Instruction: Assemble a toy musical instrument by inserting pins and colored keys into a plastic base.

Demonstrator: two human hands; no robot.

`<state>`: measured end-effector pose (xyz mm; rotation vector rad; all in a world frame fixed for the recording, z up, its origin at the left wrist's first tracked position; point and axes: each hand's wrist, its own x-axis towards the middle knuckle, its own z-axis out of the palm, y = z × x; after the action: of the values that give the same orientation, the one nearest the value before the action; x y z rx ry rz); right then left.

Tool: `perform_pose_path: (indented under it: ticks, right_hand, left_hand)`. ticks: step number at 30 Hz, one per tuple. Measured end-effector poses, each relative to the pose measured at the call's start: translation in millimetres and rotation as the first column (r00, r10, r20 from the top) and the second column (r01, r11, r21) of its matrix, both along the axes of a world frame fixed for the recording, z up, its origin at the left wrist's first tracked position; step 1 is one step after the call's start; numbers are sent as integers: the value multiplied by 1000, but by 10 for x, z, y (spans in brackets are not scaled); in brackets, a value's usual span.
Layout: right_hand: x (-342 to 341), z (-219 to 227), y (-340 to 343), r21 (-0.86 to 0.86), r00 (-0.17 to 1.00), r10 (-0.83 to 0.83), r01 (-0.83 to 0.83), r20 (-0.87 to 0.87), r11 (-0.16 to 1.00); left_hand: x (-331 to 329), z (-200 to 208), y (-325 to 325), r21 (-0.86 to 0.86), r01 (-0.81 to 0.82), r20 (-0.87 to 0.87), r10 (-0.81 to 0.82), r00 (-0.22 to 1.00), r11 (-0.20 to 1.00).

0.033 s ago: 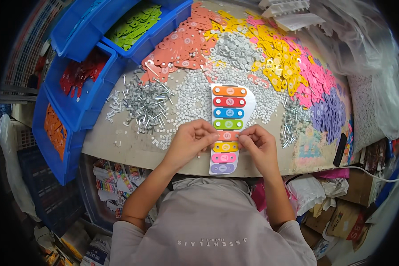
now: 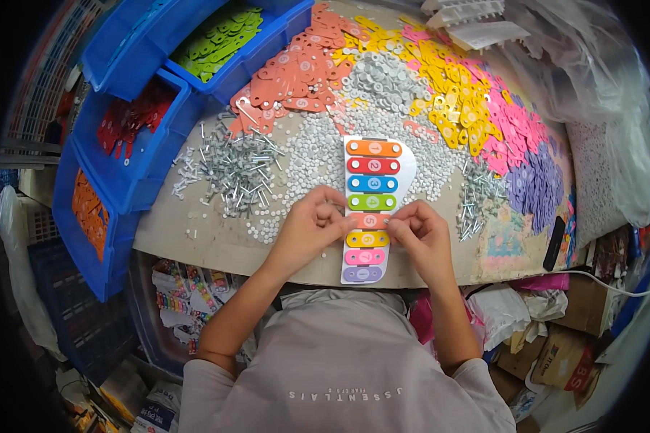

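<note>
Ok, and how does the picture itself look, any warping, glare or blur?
Head view: fisheye bending bows the front edge of the worktable, with black corners; head view again: pale glare streaks the clear plastic at upper right; still the head view: the toy xylophone is brightly lit and fairly sharp, with no obvious motion blur on either hand.

Toy xylophone (image 2: 373,203) on table (image 2: 224,247), between left hand (image 2: 309,225) and right hand (image 2: 422,234). Screw pile (image 2: 240,169) left of it, washers (image 2: 384,81) behind. Bins (image 2: 143,177) far left, bag (image 2: 592,177) far right.
</note>
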<state>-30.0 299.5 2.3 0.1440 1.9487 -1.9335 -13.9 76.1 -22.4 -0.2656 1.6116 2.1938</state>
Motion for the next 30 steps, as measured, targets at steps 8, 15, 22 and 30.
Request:
perform_pose_path:
  ticks: [8, 15, 22, 30]
  right_hand:
    - [-127, -5, 74, 66, 940, 163, -191, 300, 979]
    - [-134, -129, 54, 122, 938, 217, -257, 270, 959]
    - [-112, -179, 29, 164, 950, 213, -253, 229, 953]
    - [-51, -185, 23, 139, 966, 197, -221, 167, 965]
  left_hand:
    - [-168, 29, -15, -359, 247, 42, -249, 968, 900]
    - [-277, -114, -32, -119, 230, 35, -228, 973, 966]
    - [-316, -53, -5, -111, 250, -1, -252, 968, 962]
    - [-271, -49, -12, -156, 228, -27, -235, 972, 961]
